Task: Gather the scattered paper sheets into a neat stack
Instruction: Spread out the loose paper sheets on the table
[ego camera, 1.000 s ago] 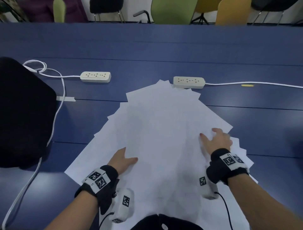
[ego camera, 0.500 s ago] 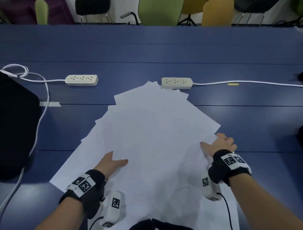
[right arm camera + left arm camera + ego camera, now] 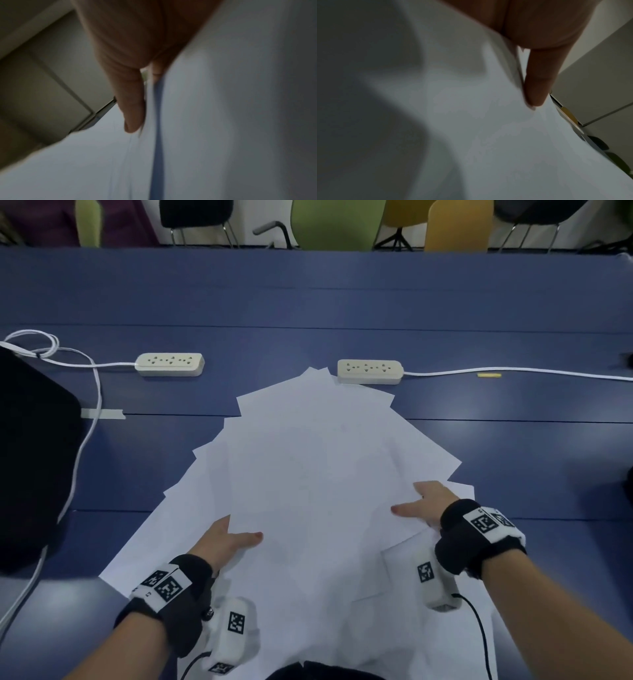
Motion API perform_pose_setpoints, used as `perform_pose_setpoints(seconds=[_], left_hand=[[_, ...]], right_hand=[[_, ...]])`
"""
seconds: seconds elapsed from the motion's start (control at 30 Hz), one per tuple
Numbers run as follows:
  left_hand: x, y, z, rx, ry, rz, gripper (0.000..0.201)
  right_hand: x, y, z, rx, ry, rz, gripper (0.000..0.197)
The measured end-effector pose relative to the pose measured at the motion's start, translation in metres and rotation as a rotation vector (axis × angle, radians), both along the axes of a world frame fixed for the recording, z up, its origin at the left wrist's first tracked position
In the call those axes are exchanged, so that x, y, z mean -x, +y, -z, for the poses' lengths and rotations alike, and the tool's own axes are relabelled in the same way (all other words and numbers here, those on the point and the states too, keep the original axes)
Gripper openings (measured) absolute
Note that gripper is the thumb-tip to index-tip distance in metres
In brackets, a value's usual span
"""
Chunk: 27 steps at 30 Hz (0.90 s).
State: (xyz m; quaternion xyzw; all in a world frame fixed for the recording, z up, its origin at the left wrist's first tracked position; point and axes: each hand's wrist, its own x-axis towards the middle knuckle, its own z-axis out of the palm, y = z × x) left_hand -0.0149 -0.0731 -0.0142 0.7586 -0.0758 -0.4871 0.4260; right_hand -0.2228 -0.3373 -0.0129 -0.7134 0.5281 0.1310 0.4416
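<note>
Several white paper sheets (image 3: pixel 308 474) lie fanned and overlapping on the blue table (image 3: pixel 308 302), spreading from the near edge toward the middle. My left hand (image 3: pixel 226 539) holds the left side of the upper sheets, thumb on top, fingers hidden underneath. My right hand (image 3: pixel 428 501) holds the right side the same way, thumb pointing left across the paper. In the left wrist view my thumb (image 3: pixel 537 81) lies on the paper (image 3: pixel 471 121). In the right wrist view my thumb (image 3: pixel 132 108) presses a sheet's edge (image 3: pixel 223 121), with a blue strip of table showing between sheets.
Two white power strips (image 3: pixel 170 364) (image 3: pixel 369 372) lie beyond the paper, the right one touching the fan's far tip. A white cable (image 3: pixel 89 422) runs down the left past a large black object (image 3: pixel 30 457). Chairs (image 3: pixel 335 224) stand behind the table.
My right hand has shifted from lying flat near the sheets' right corner to a spot further left, thumb now stretched over the top sheets. The left hand stays at the left edge.
</note>
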Motion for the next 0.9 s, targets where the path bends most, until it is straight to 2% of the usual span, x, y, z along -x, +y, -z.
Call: perform_pose_setpoints(seconds=[0.07, 0.1, 0.17, 0.27, 0.3, 0.33, 0.47, 0.63, 0.77, 0.9], left_hand=[[0.0, 0.0, -0.002, 0.012, 0.011, -0.017, 0.041], [0.0, 0.001, -0.002, 0.019, 0.02, -0.039, 0.04], [-0.003, 0.005, 0.0, 0.032, 0.049, -0.103, 0.042], [-0.007, 0.009, 0.004, 0.03, 0.066, -0.144, 0.042], [-0.006, 0.009, 0.004, 0.02, 0.065, -0.13, 0.041], [-0.006, 0.008, 0.004, 0.01, 0.056, -0.102, 0.041], [-0.002, 0.0, 0.004, 0.004, 0.017, 0.05, 0.056], [0.007, -0.007, -0.001, 0.017, -0.009, 0.047, 0.03], [0.005, -0.001, 0.003, 0.013, -0.072, 0.014, 0.027], [0.005, 0.001, 0.01, -0.015, -0.121, 0.014, 0.02]], right_hand=[[0.007, 0.006, -0.002, -0.101, -0.137, 0.038, 0.012], [0.013, 0.006, -0.001, -0.14, -0.18, 0.042, 0.008], [0.027, 0.007, 0.0, -0.217, -0.231, 0.069, 0.013], [0.038, 0.01, 0.007, -0.153, -0.251, 0.103, 0.01], [0.039, 0.012, 0.009, -0.133, -0.259, 0.113, 0.008], [0.036, 0.014, 0.01, -0.12, -0.285, 0.13, 0.015], [0.017, 0.027, 0.007, -0.13, -0.278, 0.074, 0.024], [0.023, 0.027, -0.006, -0.064, -0.336, 0.14, 0.021], [0.03, 0.028, -0.011, 0.038, -0.31, 0.063, 0.015], [0.029, 0.026, -0.022, 0.201, -0.32, 0.112, 0.007]])
